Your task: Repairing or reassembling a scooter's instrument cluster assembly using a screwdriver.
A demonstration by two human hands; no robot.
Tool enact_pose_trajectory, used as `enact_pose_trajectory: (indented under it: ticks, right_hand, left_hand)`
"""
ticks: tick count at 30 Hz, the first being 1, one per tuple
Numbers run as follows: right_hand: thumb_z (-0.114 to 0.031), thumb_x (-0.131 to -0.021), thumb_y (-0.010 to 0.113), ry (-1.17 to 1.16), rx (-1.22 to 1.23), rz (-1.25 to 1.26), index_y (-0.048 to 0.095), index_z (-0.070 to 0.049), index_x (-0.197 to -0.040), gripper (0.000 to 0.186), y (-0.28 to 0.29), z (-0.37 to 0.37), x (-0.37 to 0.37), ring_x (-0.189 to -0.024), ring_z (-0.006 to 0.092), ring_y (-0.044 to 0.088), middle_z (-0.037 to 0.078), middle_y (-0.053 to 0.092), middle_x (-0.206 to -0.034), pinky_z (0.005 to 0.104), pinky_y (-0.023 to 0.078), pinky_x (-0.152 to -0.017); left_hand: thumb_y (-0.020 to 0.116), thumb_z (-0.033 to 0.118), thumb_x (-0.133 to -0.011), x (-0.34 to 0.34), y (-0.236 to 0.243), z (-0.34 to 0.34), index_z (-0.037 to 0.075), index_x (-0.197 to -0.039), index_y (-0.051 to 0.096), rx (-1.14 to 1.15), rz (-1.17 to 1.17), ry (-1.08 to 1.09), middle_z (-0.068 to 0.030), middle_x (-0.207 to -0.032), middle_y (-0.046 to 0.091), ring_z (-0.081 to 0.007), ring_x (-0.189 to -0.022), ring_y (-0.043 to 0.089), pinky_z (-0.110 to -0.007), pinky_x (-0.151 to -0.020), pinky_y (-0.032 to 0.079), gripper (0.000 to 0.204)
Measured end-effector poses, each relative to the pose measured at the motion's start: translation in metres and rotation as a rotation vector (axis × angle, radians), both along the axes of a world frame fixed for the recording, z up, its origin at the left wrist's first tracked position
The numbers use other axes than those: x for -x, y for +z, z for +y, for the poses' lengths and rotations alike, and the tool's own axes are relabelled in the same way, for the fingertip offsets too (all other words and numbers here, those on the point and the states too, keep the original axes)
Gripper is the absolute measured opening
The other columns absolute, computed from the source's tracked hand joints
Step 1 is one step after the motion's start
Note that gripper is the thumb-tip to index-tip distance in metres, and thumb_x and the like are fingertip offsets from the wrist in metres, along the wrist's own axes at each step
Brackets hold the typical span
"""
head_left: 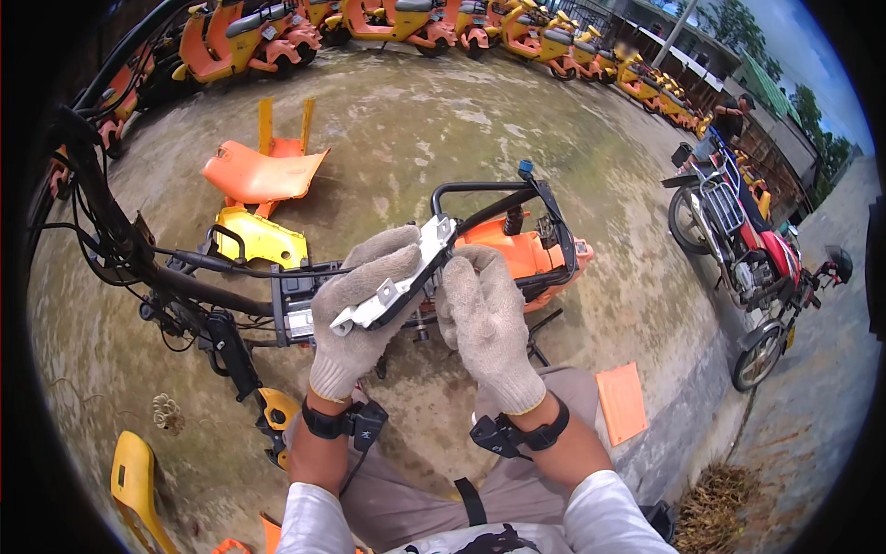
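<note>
Both my hands wear knitted work gloves. My left hand [365,305] is wrapped around a long, narrow white-and-black part with small tabs [395,288], which tilts up toward the right. Close to the part's right side is my right hand [484,319], its fingers curled together. Whatever those fingers pinch, if anything, is hidden. Below and behind the hands lies the stripped scooter frame [208,288], with black tubes and loose cables at its left. An orange body panel [531,251] and a bent black rail [484,186] are at its rear end, on the right.
On the concrete lie an orange panel [263,174], a yellow panel [263,238], a flat orange plate [622,403] and a yellow curved cover [134,475]. A red motorcycle [743,245] stands at the right, with a person [729,120] beyond it. Parked scooters [406,23] line the far edge.
</note>
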State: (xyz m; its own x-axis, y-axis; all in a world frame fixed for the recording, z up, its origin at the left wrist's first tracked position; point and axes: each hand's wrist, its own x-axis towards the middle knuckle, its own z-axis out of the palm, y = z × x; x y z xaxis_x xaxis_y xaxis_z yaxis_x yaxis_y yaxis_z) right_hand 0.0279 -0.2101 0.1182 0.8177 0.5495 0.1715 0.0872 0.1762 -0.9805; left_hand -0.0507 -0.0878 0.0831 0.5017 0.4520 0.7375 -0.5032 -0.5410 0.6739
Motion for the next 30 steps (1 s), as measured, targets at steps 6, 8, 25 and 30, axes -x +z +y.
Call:
enact_pose_trajectory:
  ticks: [6, 8, 25, 30]
  right_hand:
    - [-0.035, -0.109, 0.047, 0.284, 0.056, 0.399, 0.058, -0.006, -0.101, 0.033, 0.011, -0.021, -0.014, -0.047, 0.0057, 0.045, -0.003, 0.048, -0.058, 0.0238, 0.038, -0.043]
    - [-0.034, -0.109, 0.049, 0.416, 0.002, 0.557, 0.057, -0.005, -0.102, 0.031, 0.012, -0.025, -0.021, -0.047, 0.0056, 0.044, -0.003, 0.046, -0.058, 0.0237, 0.038, -0.043]
    - [-0.035, -0.111, 0.040, 0.713, -0.466, 1.074, 0.061, -0.007, -0.099, 0.036, -0.025, -0.019, -0.023, -0.033, 0.0077, 0.030, -0.006, 0.035, -0.052, 0.0251, 0.029, -0.033]
    - [-0.038, -0.107, 0.051, 0.434, -0.331, 0.920, 0.063, -0.014, -0.099, 0.028, -0.050, -0.039, -0.023, -0.042, 0.0068, 0.044, -0.007, 0.051, -0.062, 0.0232, 0.035, -0.038]
  left_hand:
    - [0.080, -0.009, -0.075, 0.001, -0.002, 0.004, 0.007, -0.120, 0.072, 0.014, 0.017, -0.058, -0.0164, -0.130, 0.067, -0.0283, -0.118, 0.066, -0.036, -0.098, 0.053, 0.049]
    - [0.076, -0.012, -0.074, 0.002, -0.002, 0.005, 0.008, -0.123, 0.070, 0.010, 0.016, -0.077, -0.0183, -0.131, 0.065, -0.0291, -0.120, 0.063, -0.038, -0.098, 0.053, 0.053]
    - [0.075, -0.010, -0.073, -0.002, -0.014, 0.015, 0.006, -0.120, 0.071, 0.074, 0.104, -0.168, -0.0168, -0.130, 0.066, -0.0266, -0.117, 0.064, -0.037, -0.098, 0.052, 0.049]
    - [0.069, -0.010, -0.084, -0.008, -0.021, 0.020, 0.005, -0.127, 0.067, -0.084, 0.180, 0.118, -0.0125, -0.135, 0.063, -0.0203, -0.115, 0.064, -0.033, -0.099, 0.051, 0.045]
